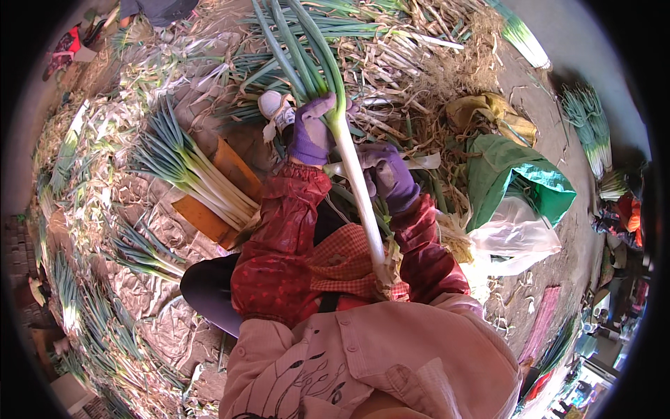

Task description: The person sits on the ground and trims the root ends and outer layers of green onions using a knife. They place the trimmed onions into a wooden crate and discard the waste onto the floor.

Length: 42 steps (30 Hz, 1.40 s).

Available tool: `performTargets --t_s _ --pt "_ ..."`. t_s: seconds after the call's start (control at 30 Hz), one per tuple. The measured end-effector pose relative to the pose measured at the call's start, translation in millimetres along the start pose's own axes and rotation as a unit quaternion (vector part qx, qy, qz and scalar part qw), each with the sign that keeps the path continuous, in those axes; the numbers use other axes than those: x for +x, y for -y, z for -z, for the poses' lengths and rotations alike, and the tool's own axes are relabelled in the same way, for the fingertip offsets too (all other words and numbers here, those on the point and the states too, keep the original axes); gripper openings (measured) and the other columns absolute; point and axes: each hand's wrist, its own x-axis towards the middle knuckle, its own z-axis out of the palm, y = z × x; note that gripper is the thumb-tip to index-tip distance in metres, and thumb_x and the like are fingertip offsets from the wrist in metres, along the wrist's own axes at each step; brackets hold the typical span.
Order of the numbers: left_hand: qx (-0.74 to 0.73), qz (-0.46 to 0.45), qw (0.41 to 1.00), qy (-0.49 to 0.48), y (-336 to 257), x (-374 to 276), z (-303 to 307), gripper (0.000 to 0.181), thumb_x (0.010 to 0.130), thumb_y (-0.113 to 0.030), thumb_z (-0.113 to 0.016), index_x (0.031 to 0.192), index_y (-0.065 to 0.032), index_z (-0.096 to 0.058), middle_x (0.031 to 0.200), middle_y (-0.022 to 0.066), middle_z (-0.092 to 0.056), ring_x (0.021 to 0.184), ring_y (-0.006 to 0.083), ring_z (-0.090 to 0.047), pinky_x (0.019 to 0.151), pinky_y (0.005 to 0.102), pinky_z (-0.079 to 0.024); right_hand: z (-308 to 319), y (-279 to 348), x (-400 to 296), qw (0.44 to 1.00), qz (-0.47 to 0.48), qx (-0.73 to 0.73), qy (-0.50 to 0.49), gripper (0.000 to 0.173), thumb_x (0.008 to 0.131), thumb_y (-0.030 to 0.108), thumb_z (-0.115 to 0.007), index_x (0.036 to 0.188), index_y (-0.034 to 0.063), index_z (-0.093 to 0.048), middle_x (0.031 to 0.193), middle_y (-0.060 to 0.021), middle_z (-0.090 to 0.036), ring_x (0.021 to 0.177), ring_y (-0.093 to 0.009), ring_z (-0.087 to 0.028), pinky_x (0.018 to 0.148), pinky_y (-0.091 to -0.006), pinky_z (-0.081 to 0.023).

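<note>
My left hand (312,131), in a purple glove, is closed around a large green onion (356,173) where its white shank meets the green leaves. The leaves point away from me and the root end lies towards my lap, over a red checked apron (335,262). My right hand (387,170), also gloved in purple, is just right of the shank; its fingers are curled near a strip of pale leaf (424,161), and whether they grip it is unclear. To the left, trimmed green onions (209,183) lie across an orange-brown holder (238,165).
A green woven sack (492,183) and a whitish plastic bag (515,230) are at the right, below a yellow sack (492,112). Peeled leaves (382,63) cover the floor ahead. A smaller onion bunch (152,256) lies left. Another person (625,214) is at the far right.
</note>
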Motion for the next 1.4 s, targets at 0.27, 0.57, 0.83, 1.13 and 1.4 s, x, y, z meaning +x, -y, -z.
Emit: performTargets --t_s 0.27,0.57,0.83,1.13,1.4 --pt "0.076 -0.074 0.994 0.008 -29.5 10.7 -16.5 0.034 0.079 -0.028 -0.060 0.094 0.0015 -0.056 0.081 0.0159 -0.060 0.072 0.0280 -0.061 0.060 0.0344 -0.051 -1.4 18.6 -82.7 0.924 -0.207 -0.118 0.299 0.016 0.082 0.017 -0.056 0.084 0.0050 -0.066 0.071 -0.0153 -0.063 0.064 -0.032 -0.063 0.058 -0.0410 -0.050" --pt "0.055 -0.124 0.980 -0.144 -47.8 32.7 -1.2 0.030 0.079 -0.018 -0.060 0.099 0.0043 -0.057 0.084 0.0163 -0.063 0.078 0.0316 -0.064 0.072 0.0378 -0.054 39.2 62.9 -70.4 0.918 -0.391 0.049 0.042 0.039 0.084 0.026 -0.061 0.114 0.0023 -0.059 0.089 -0.0109 -0.064 0.075 -0.023 -0.061 0.073 -0.0312 -0.048" --pt "0.027 -0.090 0.995 -0.038 -43.6 11.5 -8.5 0.031 0.082 -0.024 -0.060 0.104 -0.0014 -0.056 0.077 0.0122 -0.060 0.054 0.0202 -0.058 0.050 0.0349 -0.050 -12.5 29.6 -46.3 0.981 -0.058 0.179 0.046 0.035 0.084 0.030 -0.063 0.091 -0.0043 -0.057 0.077 -0.0060 -0.057 0.051 -0.012 -0.053 0.047 -0.0235 -0.048" --pt "0.101 0.109 0.977 -0.151 -6.8 9.1 4.2 0.016 0.079 -0.020 -0.065 0.076 -0.0059 -0.058 0.054 0.0033 -0.049 0.037 0.0172 -0.046 0.036 0.0325 -0.041 -5.5 96.1 -44.4 0.866 -0.470 0.164 -0.037 0.029 0.091 0.025 -0.054 0.087 -0.0028 -0.060 0.062 0.0019 -0.047 0.055 -0.006 -0.043 0.047 -0.0263 -0.033" --pt "0.134 0.043 0.966 -0.219 -44.7 39.8 76.1 0.021 0.080 -0.023 -0.063 0.067 -0.0085 -0.054 0.050 0.0020 -0.045 0.037 0.0179 -0.042 0.039 0.0342 -0.038 68.1 208.0 -112.0 0.750 -0.636 0.147 0.107 0.025 0.090 0.022 -0.057 0.079 0.0001 -0.063 0.055 0.0010 -0.047 0.051 -0.005 -0.040 0.046 -0.0254 -0.031"
